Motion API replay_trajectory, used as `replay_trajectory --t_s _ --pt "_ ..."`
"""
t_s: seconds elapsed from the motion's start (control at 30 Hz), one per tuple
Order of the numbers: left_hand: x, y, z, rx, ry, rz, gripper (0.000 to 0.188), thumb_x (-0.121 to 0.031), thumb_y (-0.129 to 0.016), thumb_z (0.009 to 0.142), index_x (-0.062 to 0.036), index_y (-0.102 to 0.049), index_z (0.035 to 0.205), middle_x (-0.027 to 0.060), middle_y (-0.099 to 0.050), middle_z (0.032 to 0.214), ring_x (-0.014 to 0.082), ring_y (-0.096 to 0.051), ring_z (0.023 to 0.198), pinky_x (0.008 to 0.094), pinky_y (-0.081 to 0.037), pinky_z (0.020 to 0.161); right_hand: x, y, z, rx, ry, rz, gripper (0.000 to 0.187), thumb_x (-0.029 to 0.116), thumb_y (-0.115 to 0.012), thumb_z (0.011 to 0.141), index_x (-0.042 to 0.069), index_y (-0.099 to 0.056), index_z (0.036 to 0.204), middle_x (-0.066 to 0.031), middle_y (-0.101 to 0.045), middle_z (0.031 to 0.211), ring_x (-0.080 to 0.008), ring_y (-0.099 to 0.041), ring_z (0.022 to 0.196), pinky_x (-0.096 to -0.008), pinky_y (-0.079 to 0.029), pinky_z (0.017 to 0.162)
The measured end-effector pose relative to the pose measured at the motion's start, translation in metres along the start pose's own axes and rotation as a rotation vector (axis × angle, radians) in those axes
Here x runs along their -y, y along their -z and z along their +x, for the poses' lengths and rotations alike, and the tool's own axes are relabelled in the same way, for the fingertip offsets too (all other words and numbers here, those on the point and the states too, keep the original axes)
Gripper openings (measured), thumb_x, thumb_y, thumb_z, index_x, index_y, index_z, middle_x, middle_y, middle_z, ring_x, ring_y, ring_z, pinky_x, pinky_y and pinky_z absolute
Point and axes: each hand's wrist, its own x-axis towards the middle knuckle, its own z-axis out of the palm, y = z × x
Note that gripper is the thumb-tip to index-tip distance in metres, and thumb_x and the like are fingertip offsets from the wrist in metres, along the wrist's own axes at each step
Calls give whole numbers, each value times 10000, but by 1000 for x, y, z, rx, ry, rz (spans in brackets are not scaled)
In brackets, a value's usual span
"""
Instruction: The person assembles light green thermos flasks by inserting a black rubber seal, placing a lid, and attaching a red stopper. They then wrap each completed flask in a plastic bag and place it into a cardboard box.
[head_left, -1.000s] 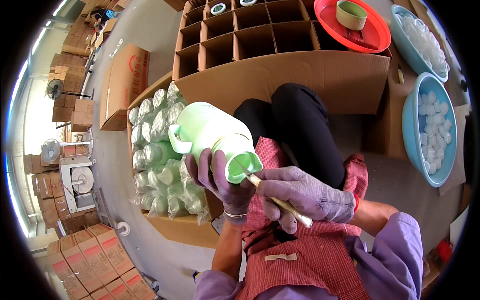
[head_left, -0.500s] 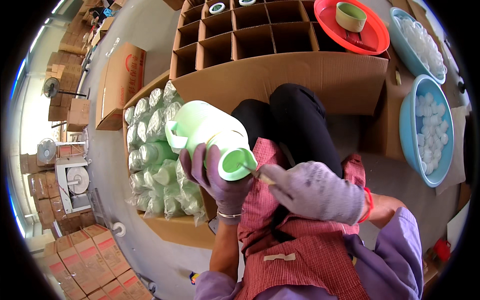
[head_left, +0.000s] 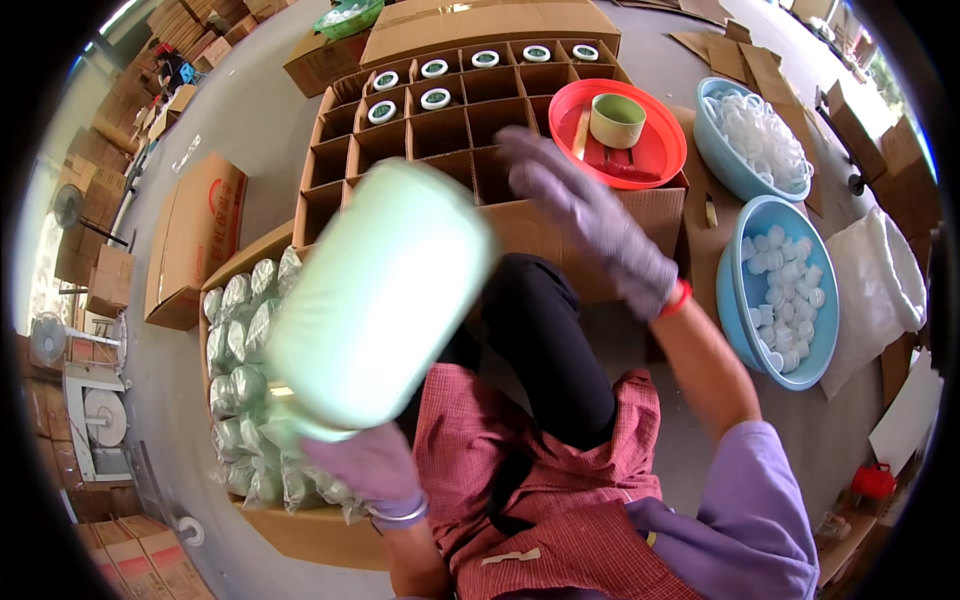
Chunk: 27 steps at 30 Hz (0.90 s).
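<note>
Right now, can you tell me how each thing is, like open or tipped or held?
Pale green jug: tilted, held, blurred
Left hand: gripping the jug
Right hand: empty, fingers outstretched
Divided carton: open, partly filled
Left carton: open, packed with wrapped containers
Near blue basin: holding white plastic caps
Far blue basin: holding white plastic rings
Green bowl: upright
Red basin: holding the bowl

Holds a motion-blurred mint-green jug (head_left: pixel 385 290) in the gloved left hand (head_left: pixel 370 463), left of frame center; extends the gloved right hand (head_left: pixel 592 218) at upper center, by the partitioned carton (head_left: pixel 525 228) and red basin (head_left: pixel 673 147).
</note>
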Motion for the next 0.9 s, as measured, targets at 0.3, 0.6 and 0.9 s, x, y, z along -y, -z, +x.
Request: replay_trajectory --t_s 0.3,0.6,0.9 --pt "9 5 12 679 210 944 460 -346 -537 1004 32 -581 1263 133 -631 1231 225 -589 1154 343 -449 1020 26 -74 -119 249 549 -319 217 287 -750 788 110 -640 849 -60 -542 820 -263 -585 816 -440 -463 879" --pt "2 42 31 579 292 383 419 -291 -354 1048 40 -564 1197 158 -624 1175 247 -574 1168 417 -382 1097 -28 4 -114 214 -90 -146 220 140 -703 817 52 -690 1018 -123 -625 1080 -311 -578 1051 -421 -436 982" --pt "-9 37 8 471 206 500 499 -355 -471 1017 81 -602 1222 200 -626 1240 306 -563 1218 442 -374 1119 7 13 -112 263 -31 44 436 376 -751 804 17 -672 1039 -126 -637 1081 -305 -599 1055 -460 -416 1010"
